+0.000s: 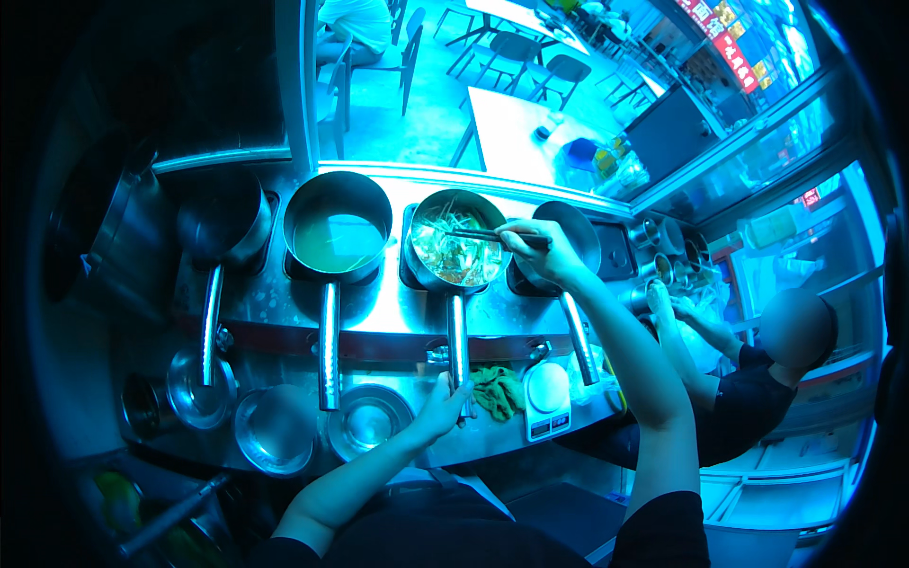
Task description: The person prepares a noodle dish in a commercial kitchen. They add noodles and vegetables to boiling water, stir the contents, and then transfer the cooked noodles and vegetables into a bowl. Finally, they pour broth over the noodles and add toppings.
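Observation:
My left hand (446, 410) grips the end of the long metal handle of a saucepan (460, 240). Sprouts, leafy pieces and other food fill that pan. Dark chopsticks (477, 233) are held in my right hand (537, 248) above the pan's right side, and their tips reach the food. To the left, a saucepan with pale liquid (339, 224) stands on the stove, and a darker saucepan (224, 216) is farther left. Another saucepan (577, 231) stands just right, partly hidden by my right hand and forearm.
Metal bowls (370, 422), a green cloth (498, 392) and a kitchen scale (547, 401) lie along the near counter edge. A co-worker (746, 397) is at the right, hands near metal containers (662, 268). A window frame (469, 174) borders the stove's far side.

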Motion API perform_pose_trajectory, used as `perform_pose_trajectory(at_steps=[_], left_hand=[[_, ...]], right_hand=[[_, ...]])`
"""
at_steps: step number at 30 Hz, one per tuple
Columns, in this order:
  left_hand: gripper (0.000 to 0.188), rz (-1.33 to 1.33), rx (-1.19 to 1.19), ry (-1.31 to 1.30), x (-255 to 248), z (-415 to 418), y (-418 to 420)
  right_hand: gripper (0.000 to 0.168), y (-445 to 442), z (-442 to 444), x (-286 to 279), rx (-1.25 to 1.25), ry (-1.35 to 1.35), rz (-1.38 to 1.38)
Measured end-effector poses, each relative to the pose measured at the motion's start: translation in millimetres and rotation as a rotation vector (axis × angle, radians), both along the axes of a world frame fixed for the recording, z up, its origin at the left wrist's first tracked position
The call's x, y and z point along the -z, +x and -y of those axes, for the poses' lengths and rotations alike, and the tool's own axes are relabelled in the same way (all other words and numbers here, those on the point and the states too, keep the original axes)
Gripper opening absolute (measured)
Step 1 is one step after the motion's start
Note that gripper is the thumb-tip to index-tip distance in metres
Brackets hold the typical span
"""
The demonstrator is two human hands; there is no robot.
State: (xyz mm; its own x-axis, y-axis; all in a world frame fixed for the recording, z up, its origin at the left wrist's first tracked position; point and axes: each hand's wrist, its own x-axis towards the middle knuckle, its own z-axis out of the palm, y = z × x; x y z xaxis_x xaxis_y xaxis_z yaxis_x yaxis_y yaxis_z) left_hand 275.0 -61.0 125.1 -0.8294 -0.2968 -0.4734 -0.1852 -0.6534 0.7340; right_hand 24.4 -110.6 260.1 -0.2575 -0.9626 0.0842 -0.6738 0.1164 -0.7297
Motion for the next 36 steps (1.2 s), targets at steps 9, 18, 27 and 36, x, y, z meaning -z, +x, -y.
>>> perform_pose_trajectory(at_steps=[9,18,27,36], left_hand=[[0.036,0.004,0.022,-0.018,-0.4,2.2,2.9],[0.035,-0.012,0.047,-0.02,-5.1,5.2,4.3],[0.034,0.003,0.061,-0.008,-4.7,5.2,0.2],[0.033,0.026,0.028,0.017,-5.9,4.9,-0.7]], right_hand=[[0.015,-20.7,-37.7,-15.5,0.23,0.027,0.071],[0.017,-6.6,2.3,1.3,0.19,-0.23,0.26],[0.015,-17.0,-9.2,-29.1,0.197,-0.197,0.184],[0.017,-27.6,-18.7,-4.8,0.267,-0.148,0.398]])
